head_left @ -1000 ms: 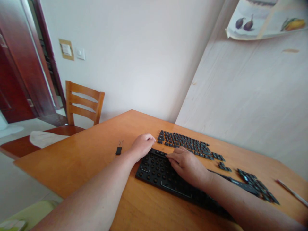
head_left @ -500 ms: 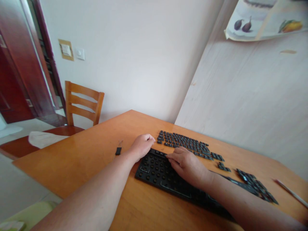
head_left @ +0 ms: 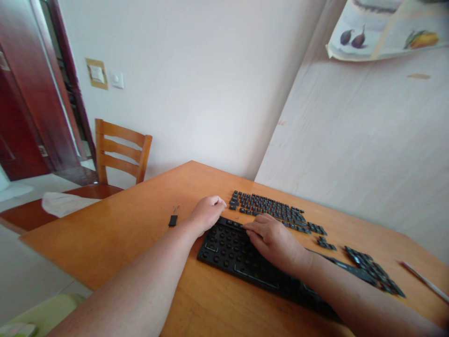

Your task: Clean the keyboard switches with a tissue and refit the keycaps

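Observation:
A black keyboard base (head_left: 224, 266) lies on the table, its switch openings mostly bare, with a short row of keycaps (head_left: 233, 223) along its far edge. At the base's far left corner rests my left hand (head_left: 208, 211), closed with fingers curled; anything in them is hidden. My right hand (head_left: 268, 235) reaches over the base, thumb and fingers pinched on a dark keycap at the end of that row, mostly covered by the fingertips. Behind the base, many loose black keycaps (head_left: 270, 205) are laid out in keyboard order.
More keycaps lie in a small cluster (head_left: 326, 243) and a larger group (head_left: 373, 269) to the right. A black binder clip (head_left: 173, 220) sits left of my hand. A pencil-like stick (head_left: 423, 280) lies far right. A wooden chair (head_left: 122, 150) stands beyond the table's (head_left: 105, 243) left edge.

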The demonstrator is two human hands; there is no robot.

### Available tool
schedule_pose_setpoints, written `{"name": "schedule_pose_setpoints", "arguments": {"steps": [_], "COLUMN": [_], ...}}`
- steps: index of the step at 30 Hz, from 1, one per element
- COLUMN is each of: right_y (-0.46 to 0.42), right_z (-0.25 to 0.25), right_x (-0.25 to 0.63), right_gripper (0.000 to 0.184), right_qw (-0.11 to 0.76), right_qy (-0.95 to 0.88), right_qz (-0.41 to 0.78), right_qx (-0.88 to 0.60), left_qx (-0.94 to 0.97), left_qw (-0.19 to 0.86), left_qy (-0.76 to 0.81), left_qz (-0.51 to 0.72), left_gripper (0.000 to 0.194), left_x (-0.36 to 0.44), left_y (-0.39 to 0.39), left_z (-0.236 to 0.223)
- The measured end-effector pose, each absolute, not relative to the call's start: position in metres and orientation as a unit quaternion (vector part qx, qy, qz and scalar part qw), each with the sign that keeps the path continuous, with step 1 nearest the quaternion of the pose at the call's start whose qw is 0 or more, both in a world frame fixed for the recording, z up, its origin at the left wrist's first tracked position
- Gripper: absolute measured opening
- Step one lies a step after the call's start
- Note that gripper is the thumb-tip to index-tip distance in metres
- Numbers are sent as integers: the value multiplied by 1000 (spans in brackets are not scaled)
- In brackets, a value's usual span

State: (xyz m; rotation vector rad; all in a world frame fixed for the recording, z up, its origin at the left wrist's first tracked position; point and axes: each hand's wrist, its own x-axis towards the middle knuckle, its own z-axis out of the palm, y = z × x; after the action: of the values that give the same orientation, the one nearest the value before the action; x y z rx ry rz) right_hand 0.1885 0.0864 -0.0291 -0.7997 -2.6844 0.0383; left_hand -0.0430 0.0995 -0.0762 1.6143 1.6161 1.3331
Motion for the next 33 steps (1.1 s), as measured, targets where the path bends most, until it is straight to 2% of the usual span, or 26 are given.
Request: {"name": "schedule_pose_setpoints", "arguments": {"steps": [13, 23, 33], "right_y": [82, 126, 225], "right_z": [-29, -20, -7], "right_x": [186, 200, 203], "right_gripper": [22, 22, 25], "right_qw": [153, 238, 160], "right_qy": [-946, -912, -855], "right_qz": [15, 16, 8], "right_qx": [-285, -335, -494], "left_qx": [591, 586, 584], "left_qw": [246, 248, 263], "left_qy": [592, 602, 602], "left_qz": [490, 482, 477], "left_gripper": [21, 23, 22], "left_x": [-42, -43, -44], "left_y": [96, 94, 92], "left_z": [-73, -69, -66]}}
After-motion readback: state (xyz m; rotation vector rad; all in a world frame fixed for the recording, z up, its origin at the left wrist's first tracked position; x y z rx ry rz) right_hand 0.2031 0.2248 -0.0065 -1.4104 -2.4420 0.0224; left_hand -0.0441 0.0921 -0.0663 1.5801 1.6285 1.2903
